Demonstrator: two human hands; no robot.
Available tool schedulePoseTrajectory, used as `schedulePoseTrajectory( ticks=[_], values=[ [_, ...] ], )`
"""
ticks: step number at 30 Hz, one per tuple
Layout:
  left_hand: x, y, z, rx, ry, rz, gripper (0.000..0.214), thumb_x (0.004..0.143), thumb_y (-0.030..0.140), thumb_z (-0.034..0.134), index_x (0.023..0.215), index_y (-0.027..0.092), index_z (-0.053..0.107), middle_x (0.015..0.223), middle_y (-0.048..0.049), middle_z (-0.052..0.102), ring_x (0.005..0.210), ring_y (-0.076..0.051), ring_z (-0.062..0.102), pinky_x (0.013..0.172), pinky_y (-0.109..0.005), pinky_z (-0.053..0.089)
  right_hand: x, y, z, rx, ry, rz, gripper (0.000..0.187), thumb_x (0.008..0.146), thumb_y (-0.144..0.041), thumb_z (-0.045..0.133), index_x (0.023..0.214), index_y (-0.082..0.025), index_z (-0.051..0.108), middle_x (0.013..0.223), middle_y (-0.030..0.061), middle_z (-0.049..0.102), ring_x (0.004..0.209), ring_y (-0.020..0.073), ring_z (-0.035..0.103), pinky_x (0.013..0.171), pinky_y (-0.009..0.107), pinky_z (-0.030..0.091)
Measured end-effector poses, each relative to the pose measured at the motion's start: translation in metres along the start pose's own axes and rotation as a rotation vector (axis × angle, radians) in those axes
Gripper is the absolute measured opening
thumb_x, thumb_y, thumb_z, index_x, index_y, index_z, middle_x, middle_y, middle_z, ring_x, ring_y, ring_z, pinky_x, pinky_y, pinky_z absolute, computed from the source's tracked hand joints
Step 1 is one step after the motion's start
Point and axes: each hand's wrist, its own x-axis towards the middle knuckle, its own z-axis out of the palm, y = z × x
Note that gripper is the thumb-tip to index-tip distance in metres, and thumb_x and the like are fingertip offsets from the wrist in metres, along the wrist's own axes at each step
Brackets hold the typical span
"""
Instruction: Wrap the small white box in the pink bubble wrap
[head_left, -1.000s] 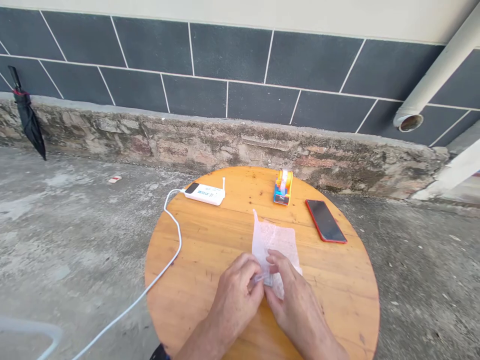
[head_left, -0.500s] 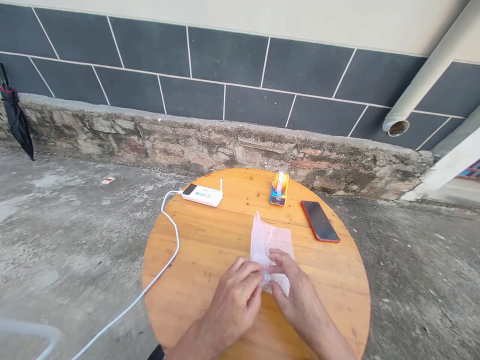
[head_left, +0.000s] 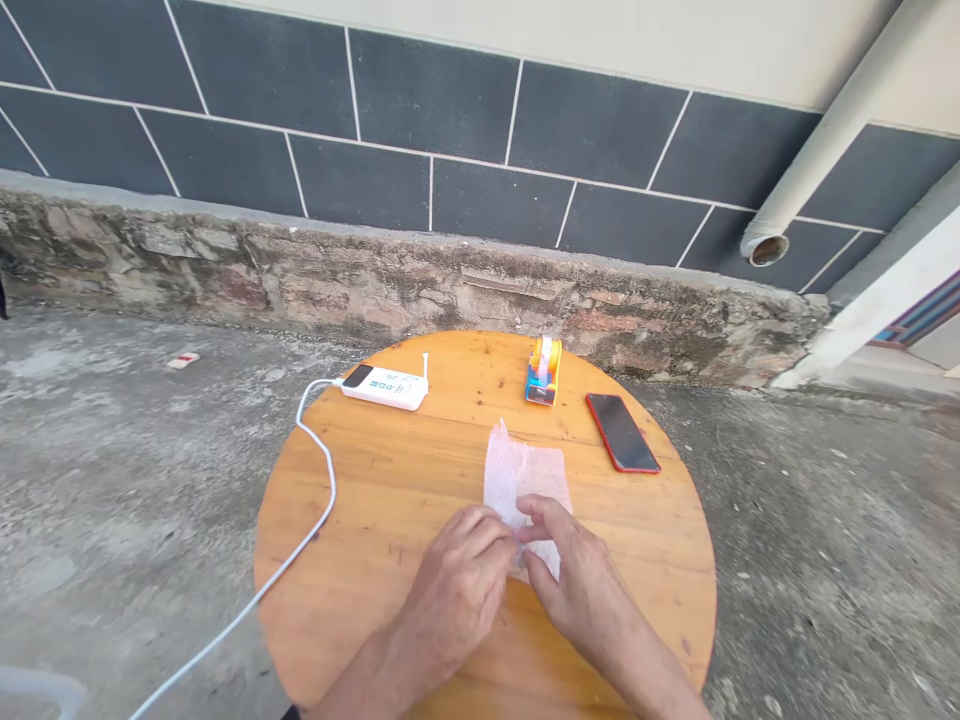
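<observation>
A thin, translucent white plastic sheet (head_left: 521, 480) lies on the round wooden table (head_left: 390, 500). My left hand (head_left: 454, 590) and my right hand (head_left: 577, 585) meet at the sheet's near edge. Both have their fingertips pinched together on that edge. The pinched part of the sheet is hidden by my fingers.
A white power bank (head_left: 384, 386) lies at the table's back left, its white cable (head_left: 311, 500) trailing off the left edge. An orange and blue tape dispenser (head_left: 543, 370) and a red-edged phone (head_left: 622, 445) sit at the back right. A stone ledge, tiled wall and drainpipe (head_left: 810, 140) stand behind.
The view has shifted, so everything sits a little further left in the frame. My hands stay pinched on the sheet's near edge, fingers slightly closer together.
</observation>
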Motion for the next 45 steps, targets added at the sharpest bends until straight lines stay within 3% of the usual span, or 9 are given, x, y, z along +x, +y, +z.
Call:
schedulePoseTrajectory(
  ticks=[6, 10, 13, 15, 17, 21, 29, 38, 45],
  values=[
    [-0.001, -0.001, -0.002, 0.037, -0.036, -0.013, 0.027, 0.089, 0.006, 0.038, 0.097, 0.016, 0.061, 0.096, -0.0068, 0.063, 0.083, -0.018, 0.054, 0.073, -0.031, 0.047, 0.002, -0.005, 0.003, 0.045, 0.009, 0.023, 0.045, 0.077, -0.004, 0.044, 0.118, -0.02, 0.044, 0.101, 0.0066, 0.065, 0.089, 0.0173, 0.067, 0.079, 0.033, 0.053],
    [0.001, -0.002, -0.005, 0.102, -0.098, 0.014, 0.025, 0.089, 0.006, 0.038, 0.088, 0.016, 0.061, 0.091, -0.0059, 0.063, 0.082, -0.018, 0.053, 0.072, -0.031, 0.046, -0.008, 0.001, -0.009, 0.101, 0.145, -0.017, 0.027, 0.081, -0.011, 0.045, 0.105, -0.02, 0.054, 0.121, 0.0105, 0.058, 0.11, 0.0204, 0.059, 0.094, 0.037, 0.046],
    [0.003, -0.003, -0.009, 0.142, -0.155, 0.039, 0.025, 0.087, 0.004, 0.039, 0.079, 0.016, 0.059, 0.088, -0.0051, 0.062, 0.081, -0.018, 0.052, 0.071, -0.031, 0.045, -0.026, 0.017, -0.027, 0.144, 0.27, 0.212, 0.017, 0.085, -0.025, 0.048, 0.096, -0.019, 0.058, 0.101, 0.0095, 0.065, 0.097, 0.023, 0.063, 0.084, 0.039, 0.051],
    [0.003, -0.004, -0.011, 0.148, -0.175, 0.049, 0.025, 0.086, 0.002, 0.04, 0.077, 0.016, 0.058, 0.087, -0.0047, 0.062, 0.081, -0.018, 0.052, 0.07, -0.031, 0.045, -0.041, 0.028, -0.036, 0.241, 0.194, 0.453, 0.023, 0.084, -0.034, 0.05, 0.1, -0.018, 0.056, 0.08, 0.0049, 0.066, 0.072, 0.02, 0.066, 0.062, 0.032, 0.054],
    [0.003, -0.004, -0.011, 0.14, -0.175, 0.05, 0.024, 0.085, 0.0, 0.04, 0.076, 0.016, 0.057, 0.087, -0.0045, 0.062, 0.082, -0.018, 0.052, 0.07, -0.031, 0.044, -0.053, 0.034, -0.041, 0.369, 0.107, 0.623, 0.033, 0.08, -0.039, 0.055, 0.104, -0.016, 0.053, 0.08, 0.004, 0.065, 0.06, 0.0171, 0.064, 0.046, 0.026, 0.049],
    [0.001, -0.006, -0.008, 0.113, -0.136, 0.052, 0.023, 0.086, 0.001, 0.04, 0.077, 0.016, 0.056, 0.089, -0.0045, 0.062, 0.084, -0.019, 0.052, 0.073, -0.032, 0.044, -0.059, 0.031, -0.036, 0.607, 0.034, 0.76, 0.044, 0.077, -0.043, 0.061, 0.11, -0.015, 0.052, 0.084, 0.0046, 0.065, 0.055, 0.0139, 0.064, 0.036, 0.019, 0.045],
    [0.0, -0.009, -0.006, 0.075, -0.127, 0.042, 0.022, 0.086, 0.002, 0.041, 0.077, 0.017, 0.056, 0.089, -0.004, 0.062, 0.085, -0.019, 0.052, 0.074, -0.032, 0.044, -0.04, 0.027, -0.015, 0.926, 0.02, 0.804, 0.032, 0.075, -0.043, 0.068, 0.085, -0.014, 0.057, 0.068, -0.0009, 0.06, 0.044, 0.0054, 0.054, 0.034, 0.015, 0.046],
    [0.003, -0.005, -0.021, -0.052, -0.177, 0.029, 0.023, 0.073, 0.001, 0.047, 0.084, 0.017, 0.059, 0.092, -0.0047, 0.061, 0.088, -0.02, 0.051, 0.078, -0.034, 0.043, -0.029, 0.02, -0.01, 0.698, 0.005, 0.751, 0.039, 0.071, -0.04, 0.07, 0.095, -0.018, 0.048, 0.068, -0.0042, 0.059, 0.041, 0.0088, 0.057, 0.025, 0.013, 0.036],
    [0.001, -0.017, -0.024, -0.146, -0.176, 0.07, 0.026, 0.083, 0.002, 0.041, 0.087, 0.017, 0.062, 0.093, -0.0043, 0.063, 0.09, -0.018, 0.051, 0.08, -0.032, 0.044, -0.02, 0.022, -0.009, 0.619, -0.092, 0.7, 0.034, 0.077, -0.047, 0.058, 0.09, -0.016, 0.055, 0.067, -0.0028, 0.057, 0.044, 0.0088, 0.057, 0.03, 0.015, 0.039]
  ],
)
